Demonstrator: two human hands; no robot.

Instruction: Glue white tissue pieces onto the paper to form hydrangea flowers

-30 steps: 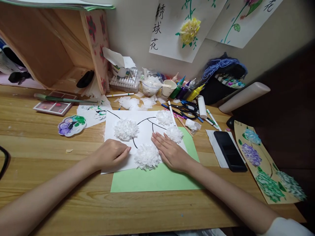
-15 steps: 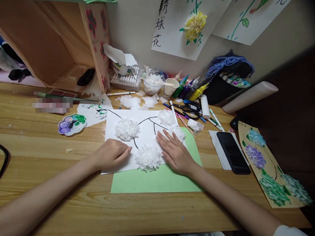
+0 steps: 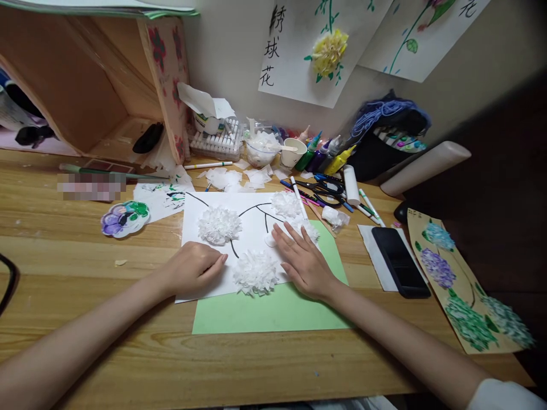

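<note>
A white sheet of paper [image 3: 252,199] with black drawn branches lies partly over a green sheet [image 3: 239,316]. Several fluffy white paper flowers are on it: one at the upper left [image 3: 219,225], another at the lower middle [image 3: 255,273], others at the upper right [image 3: 286,204]. My left hand [image 3: 194,267] rests as a loose fist on the white sheet's left edge, with nothing showing in it. Fingers spread, my right hand [image 3: 301,259] lies flat on the sheet's right side, partly hiding a flower [image 3: 311,230] there.
Behind the sheet are paper scraps [image 3: 224,178], a bowl of torn white paper [image 3: 261,149], a paper cup [image 3: 293,152], paint bottles [image 3: 339,159] and black scissors [image 3: 327,191]. A phone [image 3: 399,262] and a painted flower card [image 3: 465,285] lie right; a paint palette [image 3: 125,219] sits left.
The camera's view has shifted slightly, so the background sits a little lower and further left. Both hands keep nearly the same place and pose on the sheet.
</note>
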